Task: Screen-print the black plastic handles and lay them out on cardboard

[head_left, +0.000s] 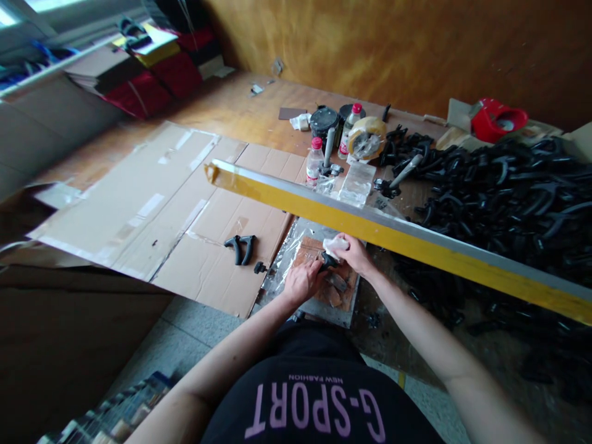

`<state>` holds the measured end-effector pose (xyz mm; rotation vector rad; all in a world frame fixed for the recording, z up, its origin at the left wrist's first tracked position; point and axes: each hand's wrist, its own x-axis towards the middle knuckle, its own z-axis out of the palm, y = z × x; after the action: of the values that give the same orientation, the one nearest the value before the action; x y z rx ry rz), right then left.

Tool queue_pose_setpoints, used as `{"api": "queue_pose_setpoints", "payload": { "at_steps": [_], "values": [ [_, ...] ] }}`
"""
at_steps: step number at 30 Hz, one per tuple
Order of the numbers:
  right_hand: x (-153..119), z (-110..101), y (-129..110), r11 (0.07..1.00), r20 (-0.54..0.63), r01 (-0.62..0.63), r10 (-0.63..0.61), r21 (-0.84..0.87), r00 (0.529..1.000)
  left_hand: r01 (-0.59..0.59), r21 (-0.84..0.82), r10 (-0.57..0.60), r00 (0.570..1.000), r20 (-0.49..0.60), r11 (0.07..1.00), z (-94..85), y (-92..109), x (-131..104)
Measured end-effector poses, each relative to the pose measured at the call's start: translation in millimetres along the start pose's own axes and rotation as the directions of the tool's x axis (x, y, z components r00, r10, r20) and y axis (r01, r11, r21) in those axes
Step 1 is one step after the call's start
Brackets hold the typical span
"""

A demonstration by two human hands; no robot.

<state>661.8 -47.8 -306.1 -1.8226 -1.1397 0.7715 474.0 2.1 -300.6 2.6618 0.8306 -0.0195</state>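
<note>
My left hand (303, 281) is closed on a small black part (328, 261) above a reddish-brown pad (342, 298). In my right hand (354, 254) is a crumpled white cloth (336, 246), held against or very near the black part. Beneath the pad lies a grey board (340, 316) partly covered in clear plastic. Left of my hands, two black curved handles (241, 248) rest on flattened cardboard (217, 271), with a small black knob (259, 267) beside them. Fingertips of my left hand are partly hidden by the part.
A long yellow and grey bar (370, 225) crosses just beyond my hands. Behind it stand red-capped bottles (315, 161), a dark jar (324, 121), a tape roll (367, 137) and a grey-handled tool (329, 148). Black parts (518, 191) pile up at right, near a red tape dispenser (497, 118).
</note>
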Motion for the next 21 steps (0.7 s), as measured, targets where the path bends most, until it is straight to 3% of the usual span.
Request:
{"api": "queue_pose_setpoints", "payload": {
  "at_steps": [4,8,15,21],
  "values": [
    [-7,9,-2,0.995,0.100,0.073,-0.066,-0.067,0.993,0.016,0.012,-0.016,1.000,0.017,1.000,-1.6,1,0],
    [0,19,-9,0.990,0.053,0.079,-0.074,-0.116,0.996,0.023,0.005,-0.023,0.999,0.033,1.000,-3.6,2,0],
    [-10,18,-7,0.980,0.037,0.093,-0.088,-0.175,0.995,0.015,0.005,-0.015,0.999,0.035,1.000,-4.5,4,0],
    [22,16,-22,0.984,0.000,0.029,-0.029,-0.177,1.000,0.017,0.024,-0.017,1.000,-0.013,1.000,-0.3,2,0]
  ]
}}
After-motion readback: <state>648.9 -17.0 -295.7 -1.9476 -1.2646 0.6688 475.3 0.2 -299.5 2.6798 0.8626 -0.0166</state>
